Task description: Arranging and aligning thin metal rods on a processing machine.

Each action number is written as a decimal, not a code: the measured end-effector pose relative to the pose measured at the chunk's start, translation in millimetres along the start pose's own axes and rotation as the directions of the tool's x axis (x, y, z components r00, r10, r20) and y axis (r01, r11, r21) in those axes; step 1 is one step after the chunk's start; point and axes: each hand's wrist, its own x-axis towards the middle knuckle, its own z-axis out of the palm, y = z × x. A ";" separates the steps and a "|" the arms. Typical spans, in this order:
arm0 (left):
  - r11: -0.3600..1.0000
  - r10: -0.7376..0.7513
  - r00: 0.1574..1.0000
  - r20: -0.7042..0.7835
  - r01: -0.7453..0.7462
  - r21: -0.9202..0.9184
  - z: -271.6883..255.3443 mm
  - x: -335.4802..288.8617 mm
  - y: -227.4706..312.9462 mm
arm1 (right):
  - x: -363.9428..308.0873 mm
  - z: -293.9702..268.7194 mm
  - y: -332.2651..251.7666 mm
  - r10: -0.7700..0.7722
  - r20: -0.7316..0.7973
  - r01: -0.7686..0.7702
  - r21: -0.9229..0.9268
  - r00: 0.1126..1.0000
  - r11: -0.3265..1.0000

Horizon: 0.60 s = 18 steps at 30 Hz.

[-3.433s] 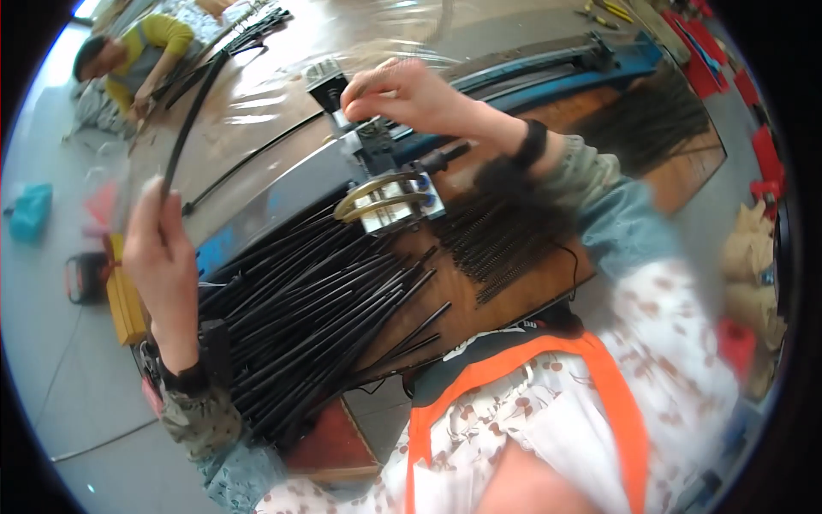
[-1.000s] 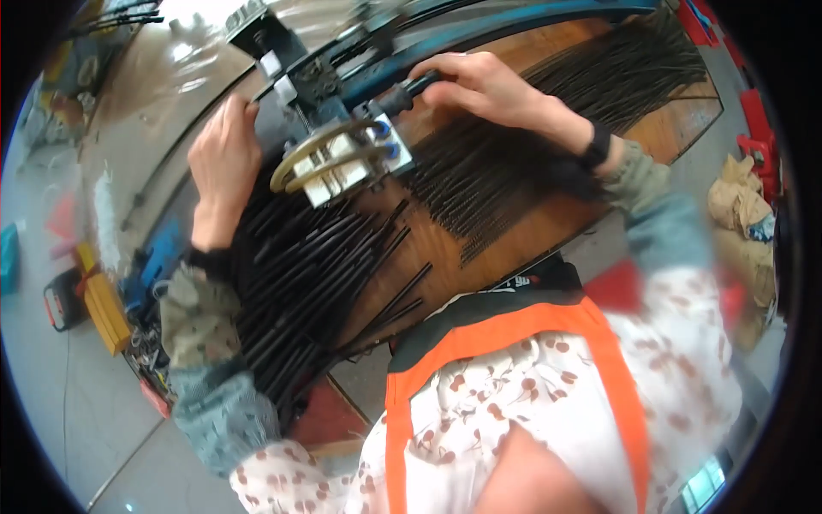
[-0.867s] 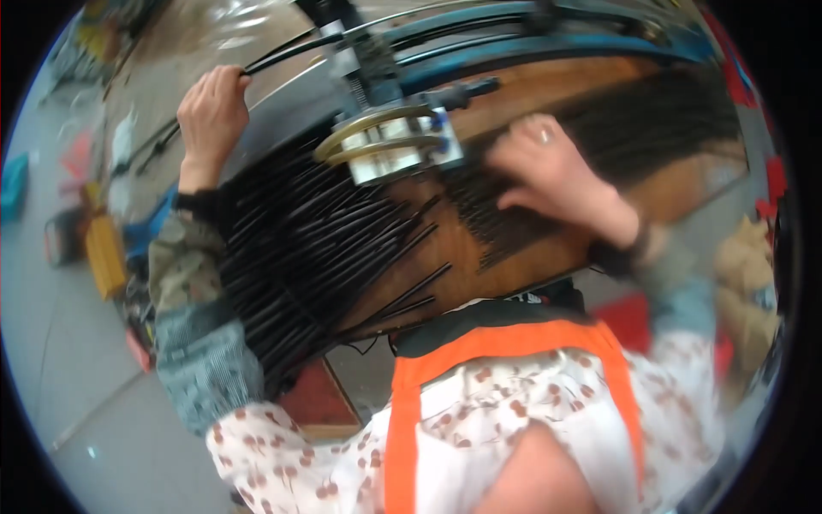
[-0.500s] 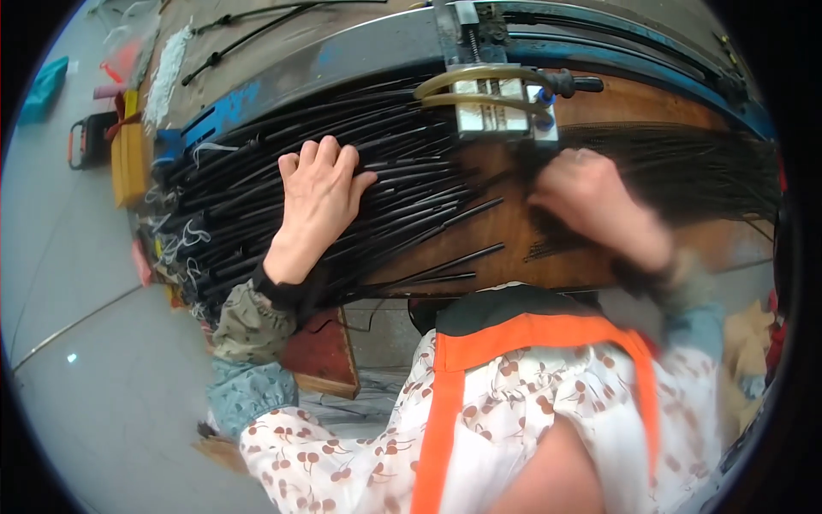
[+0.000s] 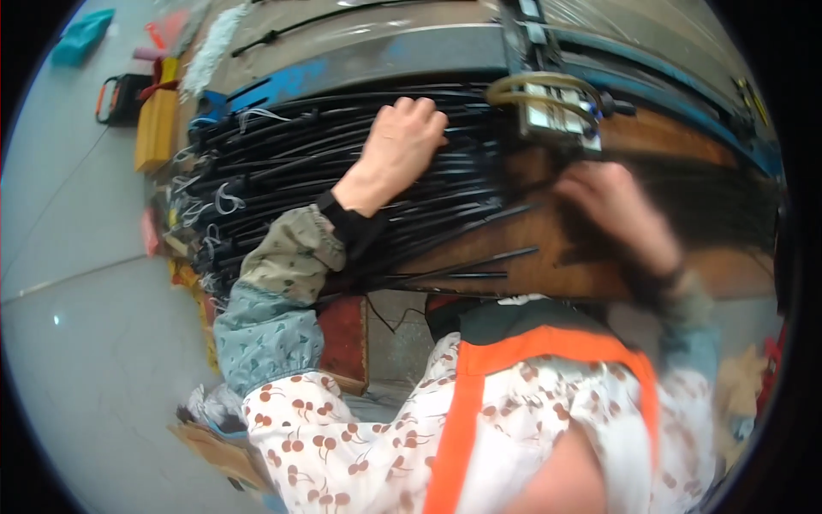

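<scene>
Long black tubes (image 5: 282, 180) lie side by side in a thick layer across the brown wooden bench (image 5: 462, 240). Over their upper part is my left hand (image 5: 401, 141), its fingers curled together and the tips hidden among the tubes. My right hand (image 5: 608, 201), blurred by motion, is below the metal machine head (image 5: 548, 116) with its fingers drawn together. What they hold is too smeared to make out. Beside it, a spread of dark mesh-like strands (image 5: 711, 201) covers the right of the bench. Two loose tubes (image 5: 479, 261) lie near the front edge.
A blue-and-grey metal rail (image 5: 377, 64) runs along the back behind the machine head. White strings (image 5: 227, 199) hang at the tubes' left ends. A yellow block (image 5: 157, 128) and a black case (image 5: 128, 98) stand at the left. A red board (image 5: 342, 338) is below the bench edge.
My left hand has moved up and to the right over the tubes, its fingers now more curled. My right hand has shifted slightly lower under the machine head. The whole view has shifted a little.
</scene>
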 end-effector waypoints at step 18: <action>0.987 0.040 0.996 0.078 -0.027 -0.161 -74.0 -0.7 62.0 | -44.6 7.3 37.6 0.191 -0.537 -0.007 0.325 0.822 0.946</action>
